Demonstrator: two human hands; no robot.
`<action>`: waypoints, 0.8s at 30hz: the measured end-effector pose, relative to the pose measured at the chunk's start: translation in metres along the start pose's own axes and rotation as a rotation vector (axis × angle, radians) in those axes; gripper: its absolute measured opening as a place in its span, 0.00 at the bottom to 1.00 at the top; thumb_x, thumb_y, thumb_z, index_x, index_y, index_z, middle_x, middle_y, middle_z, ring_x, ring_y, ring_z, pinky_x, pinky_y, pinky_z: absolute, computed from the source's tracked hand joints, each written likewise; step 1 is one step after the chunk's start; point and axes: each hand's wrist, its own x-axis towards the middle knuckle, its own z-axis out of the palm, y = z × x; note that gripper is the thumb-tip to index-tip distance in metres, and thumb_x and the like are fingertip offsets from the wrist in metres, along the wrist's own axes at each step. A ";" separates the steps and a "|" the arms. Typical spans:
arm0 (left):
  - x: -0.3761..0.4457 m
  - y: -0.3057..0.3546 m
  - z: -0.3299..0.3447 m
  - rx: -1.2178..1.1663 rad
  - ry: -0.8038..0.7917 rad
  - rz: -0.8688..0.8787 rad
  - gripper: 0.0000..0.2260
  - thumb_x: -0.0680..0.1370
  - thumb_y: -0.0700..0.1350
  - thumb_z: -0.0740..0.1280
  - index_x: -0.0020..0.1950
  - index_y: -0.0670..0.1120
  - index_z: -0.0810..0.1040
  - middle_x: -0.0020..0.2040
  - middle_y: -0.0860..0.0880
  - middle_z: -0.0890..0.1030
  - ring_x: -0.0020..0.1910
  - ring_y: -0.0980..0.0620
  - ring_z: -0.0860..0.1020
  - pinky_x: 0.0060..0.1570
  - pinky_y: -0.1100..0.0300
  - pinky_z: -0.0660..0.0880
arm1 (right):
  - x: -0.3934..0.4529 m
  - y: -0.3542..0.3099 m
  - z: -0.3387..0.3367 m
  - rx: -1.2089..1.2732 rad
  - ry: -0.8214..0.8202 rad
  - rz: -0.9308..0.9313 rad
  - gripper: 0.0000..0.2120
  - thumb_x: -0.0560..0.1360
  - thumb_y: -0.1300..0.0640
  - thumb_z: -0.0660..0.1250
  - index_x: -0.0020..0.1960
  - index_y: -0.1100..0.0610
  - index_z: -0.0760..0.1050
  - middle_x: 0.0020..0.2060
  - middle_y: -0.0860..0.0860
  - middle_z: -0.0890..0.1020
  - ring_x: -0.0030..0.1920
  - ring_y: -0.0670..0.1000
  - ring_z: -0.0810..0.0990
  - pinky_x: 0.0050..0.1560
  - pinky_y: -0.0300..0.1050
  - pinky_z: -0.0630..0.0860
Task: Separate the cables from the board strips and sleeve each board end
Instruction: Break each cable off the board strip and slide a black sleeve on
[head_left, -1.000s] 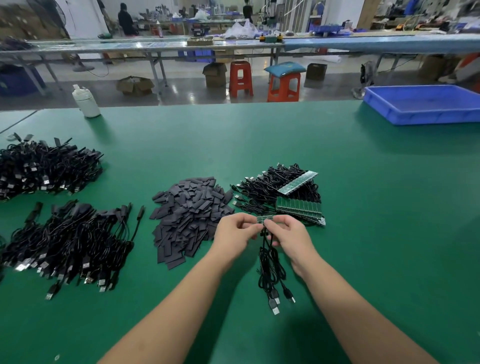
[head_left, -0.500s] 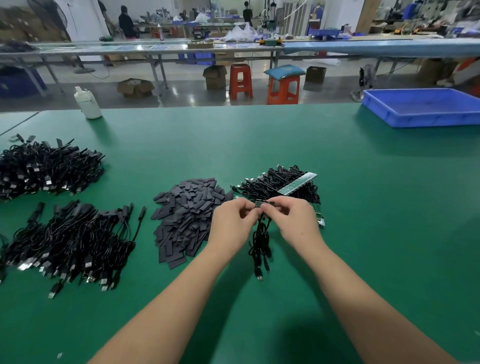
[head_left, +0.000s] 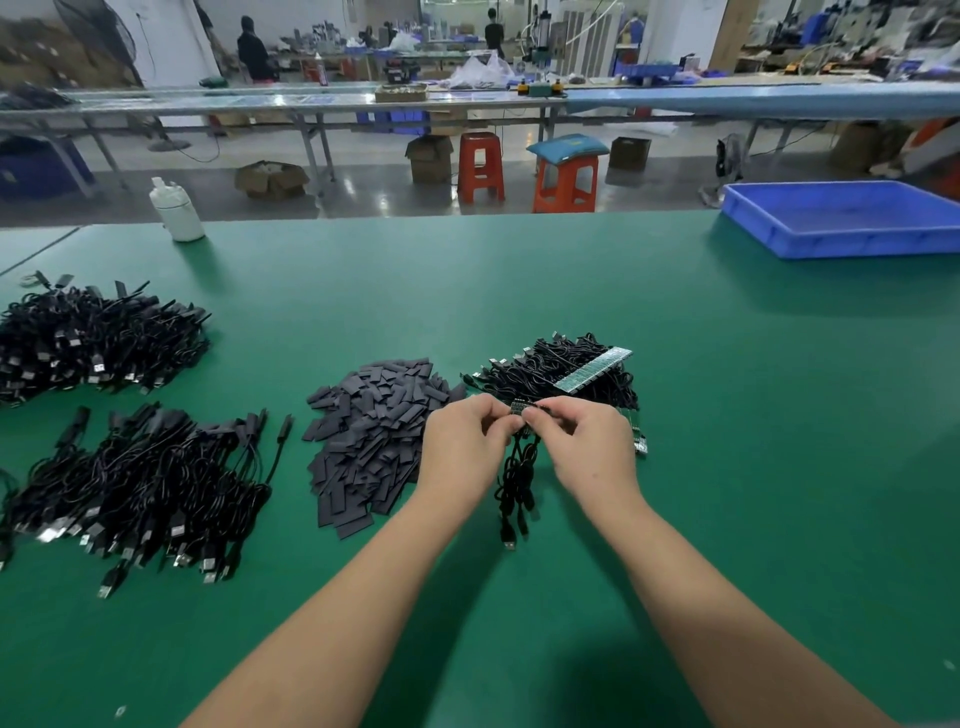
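My left hand (head_left: 467, 441) and my right hand (head_left: 587, 447) meet above the green table and pinch a small piece of board strip (head_left: 518, 407) between their fingertips. Black cables (head_left: 514, 483) with USB plugs hang from that piece down to the table. Just behind the hands lies a heap of cables on board strips (head_left: 561, 374), with one green strip (head_left: 592, 368) on top. Left of my hands is a pile of dark flat sleeves (head_left: 379, 436).
Two heaps of black cables lie at the left, one far (head_left: 93, 338) and one near (head_left: 135, 483). A white bottle (head_left: 176, 210) stands at the table's back left. A blue tray (head_left: 841, 218) sits at the back right. Benches and orange stools stand beyond the table.
Both hands rose from the table and moved away from me with the board piece; the hanging cables lifted with them, so only their plug ends reach the table.
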 end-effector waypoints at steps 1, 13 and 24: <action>0.000 0.000 0.000 0.004 0.009 0.004 0.05 0.75 0.47 0.72 0.39 0.51 0.81 0.33 0.55 0.81 0.35 0.55 0.78 0.41 0.61 0.73 | 0.000 0.000 0.000 -0.001 0.009 -0.001 0.04 0.74 0.51 0.73 0.45 0.50 0.86 0.27 0.42 0.79 0.28 0.39 0.73 0.32 0.36 0.68; -0.004 0.002 0.003 -0.004 0.095 0.032 0.06 0.75 0.50 0.72 0.38 0.52 0.82 0.33 0.56 0.81 0.35 0.57 0.78 0.43 0.61 0.73 | -0.002 0.003 0.007 0.113 0.068 0.032 0.05 0.76 0.53 0.72 0.42 0.49 0.83 0.27 0.43 0.79 0.30 0.40 0.74 0.35 0.39 0.70; -0.013 0.001 -0.021 -0.735 -0.349 -0.076 0.03 0.76 0.34 0.70 0.42 0.40 0.80 0.36 0.43 0.83 0.39 0.46 0.84 0.43 0.56 0.82 | 0.033 0.035 -0.017 0.183 0.068 0.235 0.06 0.78 0.55 0.69 0.42 0.49 0.80 0.31 0.46 0.82 0.32 0.44 0.81 0.41 0.47 0.77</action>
